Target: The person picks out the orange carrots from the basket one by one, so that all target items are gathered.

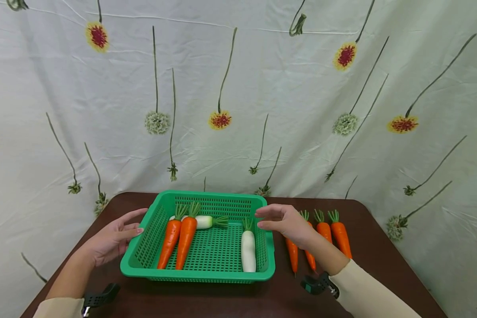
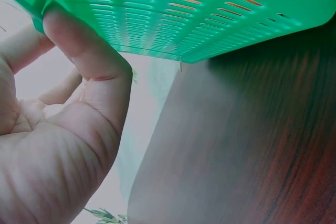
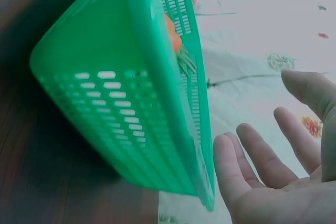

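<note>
A green plastic basket (image 1: 206, 276) stands on the dark table. Inside lie two carrots (image 1: 187, 240) side by side, a white radish (image 1: 204, 222) partly behind them, and a second white radish (image 1: 248, 251) at the right. My left hand (image 1: 113, 238) holds the basket's left rim; the left wrist view shows the thumb (image 2: 79, 38) bent against the rim. My right hand (image 1: 288, 223) hovers by the right rim, its fingers spread and loosely bent. In the right wrist view these fingers (image 3: 268, 156) hold nothing and appear apart from the basket (image 3: 157, 77).
Several more carrots (image 1: 341, 236) lie on the table (image 1: 365, 274) right of the basket, some partly hidden by my right hand and forearm. A pale cloth (image 1: 230, 79) with printed flowers hangs behind the table. Each wrist wears a black strap (image 1: 321, 283).
</note>
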{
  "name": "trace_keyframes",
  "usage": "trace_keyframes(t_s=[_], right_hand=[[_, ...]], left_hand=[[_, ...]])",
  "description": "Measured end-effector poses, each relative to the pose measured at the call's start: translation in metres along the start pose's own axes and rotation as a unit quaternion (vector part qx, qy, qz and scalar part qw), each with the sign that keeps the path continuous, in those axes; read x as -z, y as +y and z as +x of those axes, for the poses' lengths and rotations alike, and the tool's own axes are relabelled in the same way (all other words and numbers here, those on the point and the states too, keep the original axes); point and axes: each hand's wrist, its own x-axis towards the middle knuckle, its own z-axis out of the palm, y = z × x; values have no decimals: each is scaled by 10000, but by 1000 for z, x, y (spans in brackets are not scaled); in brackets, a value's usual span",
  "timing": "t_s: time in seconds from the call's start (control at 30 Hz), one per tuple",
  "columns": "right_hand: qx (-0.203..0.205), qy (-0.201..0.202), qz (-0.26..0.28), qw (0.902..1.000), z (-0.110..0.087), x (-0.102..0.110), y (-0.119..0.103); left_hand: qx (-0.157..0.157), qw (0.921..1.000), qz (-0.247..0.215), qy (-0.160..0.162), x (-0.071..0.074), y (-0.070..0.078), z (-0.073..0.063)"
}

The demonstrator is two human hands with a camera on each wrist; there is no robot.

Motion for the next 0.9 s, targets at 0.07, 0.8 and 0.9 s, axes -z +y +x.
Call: trace_keyframes(t_s=[0.07,0.8,0.9], right_hand=[[8,-112,4,9999,4,-4,-3],[-106,-1122,119,9936,51,-46,-34],[-184,-1290,96,9914,57,-51,-37]], left_hand=[[20,10000,11,30,1,0,0],[16,10000,33,-31,4,-2,2],[58,10000,19,1,3,-1,3]])
